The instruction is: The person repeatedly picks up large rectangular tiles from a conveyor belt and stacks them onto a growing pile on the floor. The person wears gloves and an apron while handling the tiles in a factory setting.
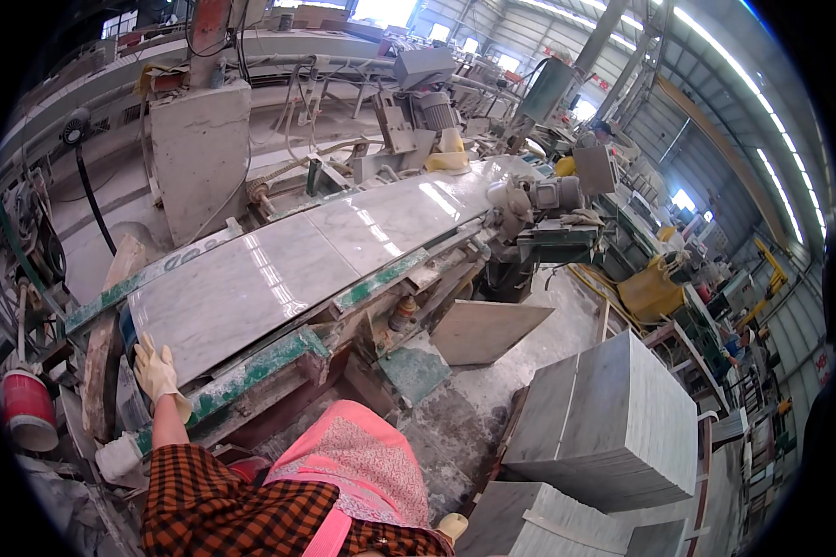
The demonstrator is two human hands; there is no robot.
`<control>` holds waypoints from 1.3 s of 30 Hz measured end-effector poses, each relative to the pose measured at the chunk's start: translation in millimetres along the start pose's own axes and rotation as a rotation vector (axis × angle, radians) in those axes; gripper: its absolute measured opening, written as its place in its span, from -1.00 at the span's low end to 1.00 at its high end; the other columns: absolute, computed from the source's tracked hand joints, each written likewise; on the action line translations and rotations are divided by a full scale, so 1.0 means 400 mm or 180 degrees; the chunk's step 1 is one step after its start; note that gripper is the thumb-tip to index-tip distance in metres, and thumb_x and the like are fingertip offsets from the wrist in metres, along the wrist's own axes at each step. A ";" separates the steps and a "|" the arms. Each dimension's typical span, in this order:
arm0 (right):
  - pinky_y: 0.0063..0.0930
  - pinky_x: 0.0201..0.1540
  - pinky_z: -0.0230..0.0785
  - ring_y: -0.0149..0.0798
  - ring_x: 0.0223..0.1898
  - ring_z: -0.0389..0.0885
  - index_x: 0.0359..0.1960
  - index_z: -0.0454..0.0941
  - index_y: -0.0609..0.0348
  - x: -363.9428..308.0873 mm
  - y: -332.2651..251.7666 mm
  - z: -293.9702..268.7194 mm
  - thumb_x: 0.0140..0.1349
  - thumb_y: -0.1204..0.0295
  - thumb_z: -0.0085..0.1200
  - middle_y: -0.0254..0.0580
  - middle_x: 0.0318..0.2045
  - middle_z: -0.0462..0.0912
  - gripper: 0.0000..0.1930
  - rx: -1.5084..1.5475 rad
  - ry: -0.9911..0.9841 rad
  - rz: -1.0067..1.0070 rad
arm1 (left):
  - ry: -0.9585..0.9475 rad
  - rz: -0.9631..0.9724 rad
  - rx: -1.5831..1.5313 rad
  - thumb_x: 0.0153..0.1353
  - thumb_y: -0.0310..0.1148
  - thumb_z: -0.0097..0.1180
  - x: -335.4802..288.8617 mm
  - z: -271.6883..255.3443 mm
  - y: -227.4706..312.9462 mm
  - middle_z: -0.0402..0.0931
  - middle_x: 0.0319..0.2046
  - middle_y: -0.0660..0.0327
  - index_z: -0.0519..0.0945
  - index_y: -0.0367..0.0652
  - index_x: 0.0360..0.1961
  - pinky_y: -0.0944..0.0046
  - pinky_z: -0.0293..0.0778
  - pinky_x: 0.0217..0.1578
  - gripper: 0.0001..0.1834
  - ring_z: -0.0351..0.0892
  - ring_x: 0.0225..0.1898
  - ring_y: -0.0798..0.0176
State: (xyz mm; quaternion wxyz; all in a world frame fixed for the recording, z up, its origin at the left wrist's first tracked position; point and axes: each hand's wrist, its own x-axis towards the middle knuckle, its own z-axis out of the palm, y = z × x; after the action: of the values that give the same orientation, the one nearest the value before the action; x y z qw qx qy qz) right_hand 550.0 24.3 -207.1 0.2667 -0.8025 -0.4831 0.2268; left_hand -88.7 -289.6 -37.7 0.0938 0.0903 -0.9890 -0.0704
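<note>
Grey-white polished stone, faintly veined, makes up the long slab (279, 269) that we see lying flat and slantwise along a bench with worn green rails (260, 371); a thin line crosses it, and we cannot tell whether it is one piece or two set end to end. Bright streaks of reflected light cross its face. Our left hand (158, 373), in a cream glove, is wide, its fingers spread at the slab's near left end; we cannot tell whether they press on the stone or just overlap its edge. Of our right hand (452, 526), only a small gloved part shows beside the pink apron (362, 455), close to the stacked stone tiles (604, 408), so we cannot tell whether it is wide, narrow or holding anything. An orange-and-black checked sleeve (195, 492) covers our left arm down to the forearm. At the slab's far end we see a dusty motor (557, 193). A red bucket (30, 410) stands left of our left hand, and below the bench's right side a square panel (488, 330) leans over the wet-looking floor (437, 436).
</note>
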 end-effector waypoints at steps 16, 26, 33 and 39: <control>-0.03 -0.17 0.45 0.12 -0.21 0.60 -0.24 0.58 0.29 -0.065 -0.113 -0.054 0.20 0.34 -0.05 0.16 -0.30 0.62 -0.73 -0.0489 -0.0097 0.0201 | -0.0099 -0.0133 -0.0031 0.36 0.05 -0.21 0.006 -0.020 -0.017 0.06 0.39 -0.04 0.01 0.17 0.44 0.01 0.12 0.30 -0.32 0.18 0.35 -0.03; -0.02 -0.19 0.39 0.18 -0.28 0.55 -0.35 0.56 0.38 -0.029 -0.083 -0.021 0.15 0.41 -0.11 0.24 -0.33 0.59 -0.74 -0.0284 -0.0039 0.0003 | 0.0098 -0.0137 -0.0102 0.35 0.02 -0.16 0.010 0.001 -0.048 0.10 0.37 -0.06 0.05 0.13 0.43 -0.03 0.17 0.26 -0.33 0.22 0.32 -0.05; 0.01 -0.27 0.34 0.19 -0.38 0.52 -0.49 0.53 0.42 -0.012 -0.051 0.008 0.07 0.44 -0.12 0.27 -0.48 0.55 -0.76 -0.0059 0.0191 -0.0244 | 0.0229 -0.0137 -0.0116 0.34 0.02 -0.15 0.009 0.011 -0.057 0.12 0.36 -0.10 0.07 0.13 0.43 -0.05 0.22 0.23 -0.33 0.25 0.30 -0.10; 0.04 -0.36 0.27 0.20 -0.50 0.47 -0.60 0.46 0.44 -0.027 -0.100 -0.009 0.03 0.45 -0.13 0.29 -0.58 0.49 -0.76 -0.0026 0.0066 -0.0110 | 0.0156 -0.0214 -0.0096 0.35 0.04 -0.20 0.015 0.014 -0.082 0.10 0.36 -0.13 0.09 0.12 0.43 -0.04 0.22 0.23 -0.34 0.23 0.31 -0.10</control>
State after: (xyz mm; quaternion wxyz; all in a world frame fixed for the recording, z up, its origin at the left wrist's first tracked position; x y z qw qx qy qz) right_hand 521.6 29.6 -177.3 0.2722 -0.7975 -0.4951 0.2119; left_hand -90.1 -322.2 -47.4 0.1168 0.1238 -0.9816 -0.0862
